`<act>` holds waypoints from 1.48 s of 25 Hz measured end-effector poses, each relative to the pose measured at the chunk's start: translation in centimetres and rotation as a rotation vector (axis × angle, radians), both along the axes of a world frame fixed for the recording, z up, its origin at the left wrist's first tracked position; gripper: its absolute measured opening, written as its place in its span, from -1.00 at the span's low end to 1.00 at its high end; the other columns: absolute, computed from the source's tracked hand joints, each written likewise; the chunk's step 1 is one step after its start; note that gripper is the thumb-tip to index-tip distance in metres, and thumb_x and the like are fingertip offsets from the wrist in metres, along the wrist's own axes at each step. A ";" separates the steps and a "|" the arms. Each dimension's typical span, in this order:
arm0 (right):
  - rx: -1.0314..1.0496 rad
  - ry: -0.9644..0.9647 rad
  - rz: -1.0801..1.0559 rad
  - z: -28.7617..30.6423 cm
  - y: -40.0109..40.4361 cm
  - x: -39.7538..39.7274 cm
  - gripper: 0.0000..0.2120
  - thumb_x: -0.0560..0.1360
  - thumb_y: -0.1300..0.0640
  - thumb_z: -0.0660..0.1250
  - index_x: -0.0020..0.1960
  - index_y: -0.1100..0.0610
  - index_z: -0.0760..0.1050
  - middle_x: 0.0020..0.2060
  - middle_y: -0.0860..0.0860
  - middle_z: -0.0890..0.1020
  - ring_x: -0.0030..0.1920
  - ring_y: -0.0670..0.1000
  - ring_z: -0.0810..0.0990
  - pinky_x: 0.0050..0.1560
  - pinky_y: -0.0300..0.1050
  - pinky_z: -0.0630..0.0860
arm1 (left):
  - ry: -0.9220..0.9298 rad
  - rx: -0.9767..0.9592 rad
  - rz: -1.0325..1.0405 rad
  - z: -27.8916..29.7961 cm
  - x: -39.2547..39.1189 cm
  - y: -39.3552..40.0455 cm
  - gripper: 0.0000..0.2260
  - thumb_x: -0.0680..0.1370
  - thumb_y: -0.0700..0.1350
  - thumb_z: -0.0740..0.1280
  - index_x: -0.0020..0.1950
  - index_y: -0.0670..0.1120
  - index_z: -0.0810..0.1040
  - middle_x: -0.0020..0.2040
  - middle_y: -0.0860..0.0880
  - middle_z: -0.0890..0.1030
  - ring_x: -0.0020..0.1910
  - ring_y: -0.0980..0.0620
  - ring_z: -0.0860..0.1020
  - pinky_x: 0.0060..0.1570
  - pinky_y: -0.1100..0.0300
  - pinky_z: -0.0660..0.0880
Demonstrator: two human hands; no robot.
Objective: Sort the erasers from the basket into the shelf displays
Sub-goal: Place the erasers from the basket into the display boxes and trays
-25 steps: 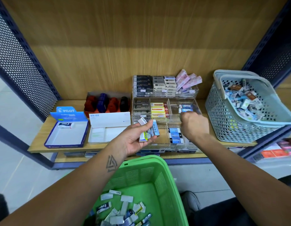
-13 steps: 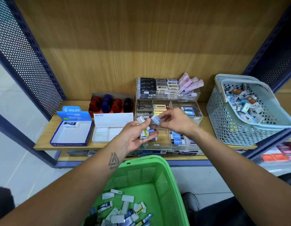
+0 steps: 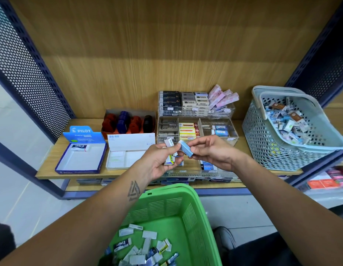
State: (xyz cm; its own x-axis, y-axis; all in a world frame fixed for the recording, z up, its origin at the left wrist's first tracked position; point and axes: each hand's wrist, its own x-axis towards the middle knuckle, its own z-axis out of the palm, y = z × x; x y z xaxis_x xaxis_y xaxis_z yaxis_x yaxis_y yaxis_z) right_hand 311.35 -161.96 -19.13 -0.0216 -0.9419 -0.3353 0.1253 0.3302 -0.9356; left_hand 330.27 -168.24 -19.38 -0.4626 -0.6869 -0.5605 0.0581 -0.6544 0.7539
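The light-blue eraser (image 3: 186, 150) is pinched at its far end between the thumb and fingertips of the right hand (image 3: 211, 152), tilted, with its near end touching the thumb of the left hand (image 3: 159, 162). The left hand is curled around a small bundle of erasers (image 3: 170, 156), 1 white-ended piece sticking up above the thumb and 1 yellow-and-blue sleeve showing below it; how many more lie in the palm cannot be told.

Just beyond both hands stands the clear acrylic display (image 3: 197, 131), its compartments holding rows of boxed erasers. A few blue-and-white boxes sit in the compartment (image 3: 220, 130) just past the right hand, which looks like the matching place for the blue piece. Below the forearms is the green basket (image 3: 186, 217), with loose erasers scattered on its floor.

To do this step well, the right hand should lift the blue eraser fully free of the left thumb before carrying it forward, so the bundle is not dragged out. It should turn the piece to lie parallel with the boxes already there, lower it between the dividers, and release only once it rests flat.
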 end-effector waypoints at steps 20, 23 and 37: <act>-0.337 0.871 0.043 1.2 -1.3 0.7 -0.64 0.31 0.32 0.59 0.05 0.11 0.62 -0.02 -0.04 0.63 0.00 -0.04 0.61 0.08 -0.23 0.56 | 0.117 0.059 0.150 0.7 0.6 0.0 -0.86 0.52 -0.39 0.39 0.05 -0.26 0.62 0.02 -0.31 0.66 -0.21 -0.07 0.67 -0.35 0.24 0.60; -0.402 0.965 0.045 1.2 -1.5 1.3 -0.67 0.29 0.28 0.61 -0.03 0.06 0.61 -0.09 -0.09 0.61 -0.07 -0.08 0.57 -0.04 -0.20 0.54 | 0.123 0.051 0.141 0.8 1.2 -0.1 -0.85 0.51 -0.42 0.37 0.01 -0.24 0.63 -0.06 -0.30 0.67 -0.20 -0.08 0.67 -0.32 0.24 0.61; -0.028 1.464 -0.033 0.4 1.8 -6.6 -0.75 0.39 0.19 0.55 0.05 0.09 0.63 -0.02 0.04 0.65 -0.01 0.05 0.62 0.02 -0.12 0.53 | -0.042 -0.015 -0.089 0.1 -1.2 0.9 -0.69 0.52 -0.26 0.46 0.23 -0.26 0.53 -0.09 -0.27 0.70 -0.33 -0.05 0.63 -0.39 0.25 0.53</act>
State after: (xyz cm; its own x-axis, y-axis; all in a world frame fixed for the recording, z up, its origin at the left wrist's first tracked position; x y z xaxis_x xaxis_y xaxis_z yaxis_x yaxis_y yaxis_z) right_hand 304.74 -160.19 -18.73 -0.3408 -0.9399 0.0225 -0.9151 0.3261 -0.2373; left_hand 329.11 -167.34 -19.30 -0.4981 -0.6530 -0.5706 -0.0317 -0.6439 0.7645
